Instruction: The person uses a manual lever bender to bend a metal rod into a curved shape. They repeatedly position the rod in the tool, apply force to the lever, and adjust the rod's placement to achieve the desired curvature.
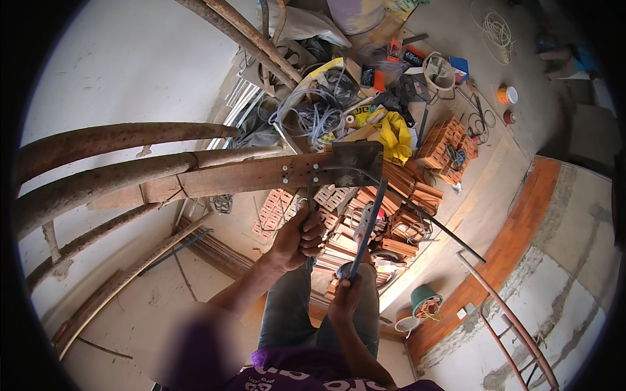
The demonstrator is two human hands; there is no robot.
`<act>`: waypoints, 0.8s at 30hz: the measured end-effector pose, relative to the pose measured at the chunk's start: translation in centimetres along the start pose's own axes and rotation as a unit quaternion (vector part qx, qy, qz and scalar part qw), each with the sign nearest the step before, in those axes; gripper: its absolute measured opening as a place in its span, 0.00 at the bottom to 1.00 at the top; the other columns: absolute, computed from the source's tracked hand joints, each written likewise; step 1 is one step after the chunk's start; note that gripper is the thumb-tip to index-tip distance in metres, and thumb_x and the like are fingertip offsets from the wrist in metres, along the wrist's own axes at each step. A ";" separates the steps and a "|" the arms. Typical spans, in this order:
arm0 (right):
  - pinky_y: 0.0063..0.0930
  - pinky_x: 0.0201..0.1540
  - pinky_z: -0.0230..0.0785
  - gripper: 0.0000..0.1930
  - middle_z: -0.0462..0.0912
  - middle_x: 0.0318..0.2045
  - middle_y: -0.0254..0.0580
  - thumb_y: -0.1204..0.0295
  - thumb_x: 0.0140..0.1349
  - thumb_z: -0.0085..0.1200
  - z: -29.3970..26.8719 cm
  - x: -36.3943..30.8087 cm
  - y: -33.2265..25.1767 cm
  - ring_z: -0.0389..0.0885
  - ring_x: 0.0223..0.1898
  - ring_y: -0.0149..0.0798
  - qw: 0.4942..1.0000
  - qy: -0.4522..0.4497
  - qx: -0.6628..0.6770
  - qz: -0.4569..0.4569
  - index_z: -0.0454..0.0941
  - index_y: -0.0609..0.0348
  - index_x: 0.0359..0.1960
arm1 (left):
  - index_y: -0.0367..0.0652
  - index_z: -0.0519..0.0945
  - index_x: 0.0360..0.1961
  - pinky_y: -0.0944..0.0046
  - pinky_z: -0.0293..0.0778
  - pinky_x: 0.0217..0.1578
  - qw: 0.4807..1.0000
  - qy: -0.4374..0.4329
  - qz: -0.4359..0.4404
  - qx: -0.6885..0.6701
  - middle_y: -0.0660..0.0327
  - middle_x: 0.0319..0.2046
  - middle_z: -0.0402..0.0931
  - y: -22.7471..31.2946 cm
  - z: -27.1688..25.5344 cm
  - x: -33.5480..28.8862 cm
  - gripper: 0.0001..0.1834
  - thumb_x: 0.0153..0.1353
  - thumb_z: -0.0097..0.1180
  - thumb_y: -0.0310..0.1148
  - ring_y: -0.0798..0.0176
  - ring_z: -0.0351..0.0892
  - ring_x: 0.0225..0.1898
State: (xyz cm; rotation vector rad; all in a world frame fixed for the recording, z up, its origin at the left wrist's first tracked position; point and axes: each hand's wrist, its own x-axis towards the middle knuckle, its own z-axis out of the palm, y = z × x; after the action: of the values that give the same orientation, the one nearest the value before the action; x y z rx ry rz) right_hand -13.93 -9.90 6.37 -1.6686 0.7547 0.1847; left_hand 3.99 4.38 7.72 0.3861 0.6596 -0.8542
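A wooden plank (pixel 228 177) with bolts and a dark plate (pixel 355 155) at its right end reaches in from the left, above my legs. My left hand (pixel 301 240) is closed around a dark metal rod (pixel 310 203) that hangs down by the bolts. Lower and to the right, my right hand (pixel 344 296) grips the bottom end of a long blue-grey metal bar (pixel 369 228). This bar slants up to the plate's right edge. A thin bent rod (pixel 349 169) crosses the plate; how it joins the bar is hard to make out.
Rusty scaffold pipes (pixel 98 189) flank the plank. A dark pipe (pixel 443 229) slopes down to the right. Below are stacked hollow bricks (pixel 440 146), a yellow bag (pixel 395 135), coiled hoses (pixel 319 117), a green bucket (pixel 425 300) and another metal frame (pixel 515 319).
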 end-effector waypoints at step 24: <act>0.20 0.20 0.53 0.28 0.62 0.18 0.27 0.40 0.67 0.37 1.3 -0.1 -2.8 0.60 0.17 0.23 0.978 -0.088 0.136 0.131 0.66 0.58 0.35 | 0.53 0.58 0.19 0.74 0.39 0.12 0.999 0.039 0.023 -0.008 0.75 0.14 0.45 -0.5 0.6 -0.1 0.28 0.71 0.27 0.59 0.76 0.40 0.13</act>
State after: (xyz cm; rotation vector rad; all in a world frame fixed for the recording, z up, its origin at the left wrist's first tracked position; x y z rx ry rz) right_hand -12.01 -8.50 8.40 -1.2738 0.8237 0.3925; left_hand 3.78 3.83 8.17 0.4211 0.7271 -0.7919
